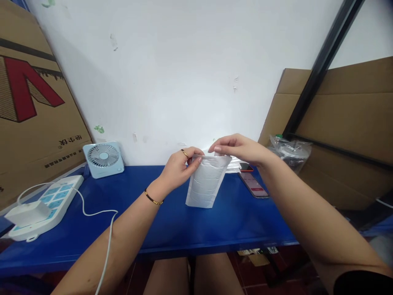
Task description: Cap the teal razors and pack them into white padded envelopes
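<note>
A fan (103, 159) stands left of the left hand (179, 167), which pinches the top corner of a white, creased envelope (205, 184) hanging below both hands. The right hand (239, 147), its grip unclear, is above a phone (254, 185).

Scuffed white wall (172, 73) behind a glossy blue table (172, 225), dark red floor tiles (253, 279) below.

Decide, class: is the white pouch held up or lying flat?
Held up: the left hand pinches the white pouch by a top corner, its body extending below.
</note>
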Tool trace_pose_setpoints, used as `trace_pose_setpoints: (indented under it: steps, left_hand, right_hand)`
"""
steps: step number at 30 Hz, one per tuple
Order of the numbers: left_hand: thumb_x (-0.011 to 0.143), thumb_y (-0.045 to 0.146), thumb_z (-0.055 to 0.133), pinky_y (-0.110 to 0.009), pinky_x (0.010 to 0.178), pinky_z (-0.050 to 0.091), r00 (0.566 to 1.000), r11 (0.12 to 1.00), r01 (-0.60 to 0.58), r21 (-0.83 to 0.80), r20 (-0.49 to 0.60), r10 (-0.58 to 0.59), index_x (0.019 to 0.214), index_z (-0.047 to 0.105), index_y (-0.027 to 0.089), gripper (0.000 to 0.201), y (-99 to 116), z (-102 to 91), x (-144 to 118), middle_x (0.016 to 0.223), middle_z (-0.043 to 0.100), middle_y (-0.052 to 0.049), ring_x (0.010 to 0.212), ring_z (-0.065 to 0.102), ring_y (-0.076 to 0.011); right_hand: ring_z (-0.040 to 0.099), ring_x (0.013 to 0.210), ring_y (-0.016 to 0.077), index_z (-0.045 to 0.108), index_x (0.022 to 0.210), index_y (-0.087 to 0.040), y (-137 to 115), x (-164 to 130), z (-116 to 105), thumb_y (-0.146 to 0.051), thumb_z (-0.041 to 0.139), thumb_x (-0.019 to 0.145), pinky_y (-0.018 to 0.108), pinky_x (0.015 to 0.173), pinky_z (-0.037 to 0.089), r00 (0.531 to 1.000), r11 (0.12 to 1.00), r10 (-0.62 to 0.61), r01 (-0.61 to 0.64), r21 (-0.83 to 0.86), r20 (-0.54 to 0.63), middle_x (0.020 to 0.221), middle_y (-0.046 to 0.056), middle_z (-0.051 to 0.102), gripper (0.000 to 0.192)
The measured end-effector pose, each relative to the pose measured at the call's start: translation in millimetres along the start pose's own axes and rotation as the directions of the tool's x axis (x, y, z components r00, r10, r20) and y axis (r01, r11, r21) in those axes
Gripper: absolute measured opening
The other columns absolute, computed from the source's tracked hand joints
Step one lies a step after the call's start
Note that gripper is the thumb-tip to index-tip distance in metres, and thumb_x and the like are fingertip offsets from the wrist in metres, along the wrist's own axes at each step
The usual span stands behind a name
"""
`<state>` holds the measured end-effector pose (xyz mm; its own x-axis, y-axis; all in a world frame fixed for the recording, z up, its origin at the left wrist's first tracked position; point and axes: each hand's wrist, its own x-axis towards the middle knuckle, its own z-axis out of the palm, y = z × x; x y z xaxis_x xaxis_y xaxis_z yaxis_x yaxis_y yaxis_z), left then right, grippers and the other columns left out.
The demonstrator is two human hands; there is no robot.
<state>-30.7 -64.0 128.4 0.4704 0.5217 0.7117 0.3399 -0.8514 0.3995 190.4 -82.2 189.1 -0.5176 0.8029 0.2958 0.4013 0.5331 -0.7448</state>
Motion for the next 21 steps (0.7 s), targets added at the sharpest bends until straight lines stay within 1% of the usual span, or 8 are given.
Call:
trace_pose_setpoints:
  steps: [4,6,9,11,13,16,18,21]
  left_hand:
    - [0.090,0.033,0.046,-0.023,0.062,0.039,0.995,0.994,0.088,0.064,-0.060,-0.084,0.096,0.060,0.019,0.021,-15,0.4,5,0.071,0.058,0.002,0.063,0.049,-0.0104]
    - [0.089,0.034,0.048,-0.022,0.062,0.040,0.987,0.989,0.119,0.086,-0.114,-0.109,0.093,0.061,0.018,0.021,-24,-1.3,16,0.071,0.059,0.002,0.063,0.050,-0.0104]
    - [0.087,0.036,0.050,-0.023,0.067,0.042,0.976,0.992,0.089,0.085,-0.205,-0.070,0.088,0.061,0.016,0.022,-26,-9.1,33,0.080,0.062,0.000,0.074,0.054,-0.0122]
    - [0.088,0.036,0.049,-0.025,0.073,0.043,0.978,0.997,0.033,0.066,-0.206,-0.019,0.090,0.060,0.016,0.023,-19,-15.6,31,0.088,0.064,-0.002,0.083,0.056,-0.0140]
    - [0.089,0.035,0.048,-0.028,0.080,0.044,0.989,0.999,-0.002,0.043,-0.146,0.009,0.092,0.060,0.017,0.022,-10,-19.0,12,0.093,0.065,-0.003,0.089,0.057,-0.0153]
    - [0.088,0.032,0.051,-0.028,0.081,0.044,0.997,0.999,0.031,0.019,0.066,-0.032,0.087,0.062,0.019,0.018,-1,-11.4,-47,0.089,0.066,-0.003,0.087,0.059,-0.0154]
    - [0.088,0.031,0.051,-0.030,0.082,0.042,0.966,0.995,0.098,0.036,0.236,-0.104,0.085,0.063,0.021,0.016,2,2.3,-94,0.087,0.066,-0.002,0.087,0.058,-0.0158]
    - [0.088,0.031,0.051,-0.030,0.080,0.043,0.883,0.949,0.310,0.057,0.354,-0.309,0.085,0.063,0.022,0.015,4,28.0,-152,0.088,0.065,-0.002,0.086,0.057,-0.0164]
  right_hand:
    - [0.057,0.069,0.0149,0.071,0.076,-0.018,18,5,-5,-0.041,0.072,0.068,0.027,0.063,0.043,0.999,0.976,-0.051,0.048,-0.212,-0.009,0.072,0.001,0.064,0.024]
    - [0.056,0.069,0.0154,0.070,0.073,-0.018,27,14,-6,-0.039,0.075,0.065,0.028,0.063,0.042,0.982,0.947,-0.119,0.069,-0.314,-0.145,0.075,0.002,0.064,0.023]
    - [0.055,0.072,0.0171,0.069,0.074,-0.018,27,19,-5,-0.040,0.072,0.069,0.031,0.065,0.043,0.899,0.909,-0.236,0.069,-0.412,-0.370,0.078,0.003,0.064,0.022]
    - [0.057,0.079,0.0202,0.069,0.076,-0.020,21,10,1,-0.040,0.069,0.073,0.034,0.070,0.044,0.857,0.894,-0.290,0.083,-0.440,-0.426,0.081,0.004,0.064,0.021]
    - [0.058,0.087,0.0230,0.069,0.079,-0.022,18,-11,16,-0.040,0.068,0.074,0.036,0.076,0.045,0.864,0.896,-0.309,0.123,-0.428,-0.398,0.088,0.005,0.065,0.018]
    - [0.058,0.089,0.0233,0.071,0.081,-0.025,34,-55,56,-0.038,0.065,0.078,0.038,0.079,0.045,0.948,0.924,-0.232,0.144,-0.354,-0.220,0.090,0.006,0.066,0.014]
    - [0.059,0.085,0.0224,0.071,0.083,-0.026,55,-83,90,-0.037,0.063,0.080,0.038,0.077,0.046,0.983,0.951,-0.155,0.121,-0.285,-0.100,0.086,0.006,0.067,0.014]
    - [0.059,0.083,0.0206,0.071,0.084,-0.026,87,-117,136,-0.034,0.062,0.082,0.034,0.075,0.046,1.000,0.987,-0.029,0.029,-0.157,0.004,0.085,0.006,0.067,0.013]
